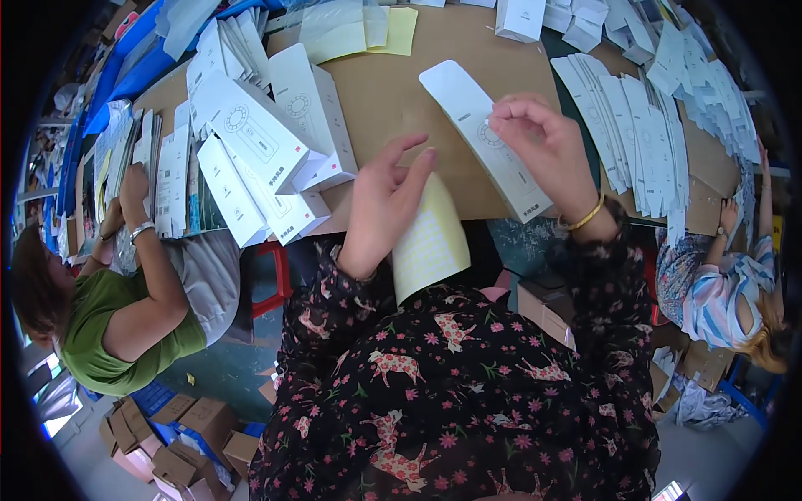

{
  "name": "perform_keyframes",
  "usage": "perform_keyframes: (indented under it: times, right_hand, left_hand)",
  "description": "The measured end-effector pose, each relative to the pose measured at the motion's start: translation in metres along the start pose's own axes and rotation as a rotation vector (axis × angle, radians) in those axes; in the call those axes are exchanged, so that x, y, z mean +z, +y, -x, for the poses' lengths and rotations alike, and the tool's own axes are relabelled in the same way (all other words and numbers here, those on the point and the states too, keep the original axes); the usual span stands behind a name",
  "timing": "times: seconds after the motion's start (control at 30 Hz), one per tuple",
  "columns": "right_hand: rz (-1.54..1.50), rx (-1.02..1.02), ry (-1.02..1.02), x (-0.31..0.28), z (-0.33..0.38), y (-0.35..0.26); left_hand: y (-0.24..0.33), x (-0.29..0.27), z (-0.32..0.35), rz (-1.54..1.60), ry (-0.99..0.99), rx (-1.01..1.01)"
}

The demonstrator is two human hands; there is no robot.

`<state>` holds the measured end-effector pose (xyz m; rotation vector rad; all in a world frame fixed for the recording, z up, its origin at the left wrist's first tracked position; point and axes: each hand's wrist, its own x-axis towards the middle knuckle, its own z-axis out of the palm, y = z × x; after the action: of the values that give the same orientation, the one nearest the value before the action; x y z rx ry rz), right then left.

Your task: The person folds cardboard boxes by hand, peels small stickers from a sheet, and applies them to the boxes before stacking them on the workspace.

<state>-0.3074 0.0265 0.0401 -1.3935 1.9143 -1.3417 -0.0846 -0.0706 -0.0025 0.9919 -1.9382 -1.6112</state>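
Observation:
My left hand (380, 200) is over the table's near edge, index finger stretched out. A yellow-backed sheet of small clear stickers (432, 242) passes behind its thumb and hangs down toward my lap; the hand's lower fingers are hidden. To the right, my right hand (547, 146) has thumb and fingertips pinched together, with a tiny pale bit at the tips that I cannot make out. Beneath it lies a long white carton (510, 179) with a printed device outline and its far flap raised. Whether the fingertips touch the carton I cannot tell.
White cartons (259, 138) lie piled at the left. Flat cartons (622, 134) stand fanned at the right, with more heaped beyond. Yellow sheets (401, 32) lie at the back. One person (142, 309) works at my left, another (718, 284) at my right. A red stool (271, 275) stands left.

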Motion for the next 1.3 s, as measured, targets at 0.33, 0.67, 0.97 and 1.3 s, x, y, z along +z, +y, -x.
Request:
perform_keyframes:
  times: [0.33, 0.67, 0.97, 1.3]
  right_hand:
    - [-0.086, 0.155, -0.358, 0.007, -0.058, 0.037]
    - [-0.111, 0.140, -0.417, 0.015, -0.051, 0.041]
    - [0.070, -0.037, -0.427, 0.019, -0.048, 0.037]
    - [0.102, 0.015, -0.343, 0.014, -0.049, 0.037]
  left_hand:
    - [-0.007, 0.029, -0.052, 0.612, -0.005, -0.208]
    - [-0.013, 0.023, -0.050, 0.716, -0.045, -0.280]
    - [-0.008, 0.023, -0.049, 0.700, -0.031, -0.261]
    - [-0.012, 0.032, -0.047, 0.683, -0.057, -0.224]
